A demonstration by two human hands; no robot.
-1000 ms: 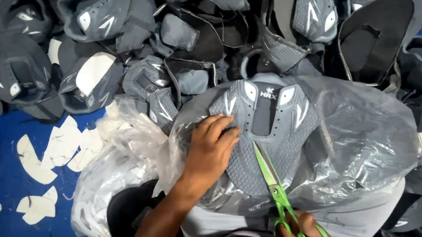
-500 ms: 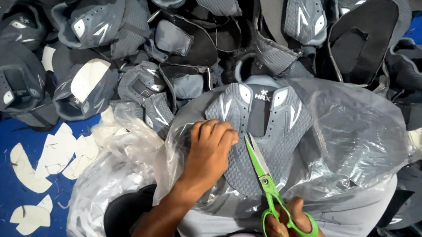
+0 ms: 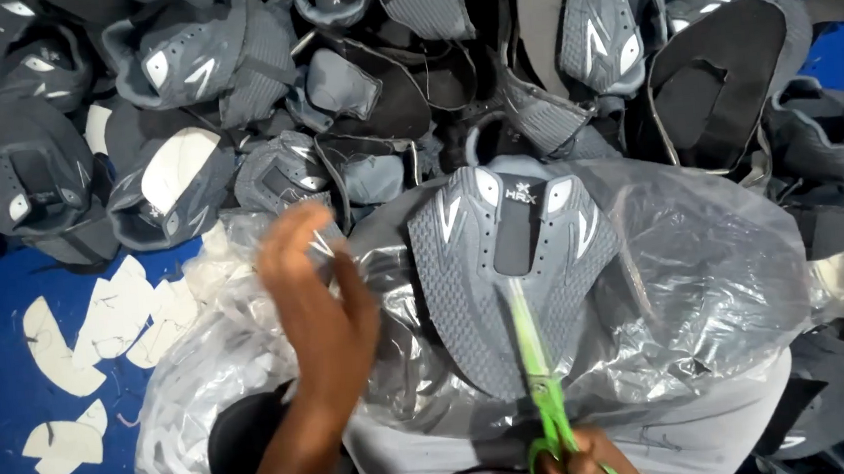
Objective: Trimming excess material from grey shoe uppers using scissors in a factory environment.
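Head view: one big heap of grey uppers [image 3: 228, 72] fills the top, too tangled to count exactly. Below it one clear plastic bag [image 3: 706, 275] covers the lap, and one flat grey upper [image 3: 467, 294] lies on it. The left hand [image 3: 318, 315], blurred, fingers loosely spread and holding nothing, hovers at nine o'clock from that upper, just beside it. One pair of green scissors [image 3: 539, 378] lies across the upper; the right hand [image 3: 586, 470], at six o'clock, grips its handles.
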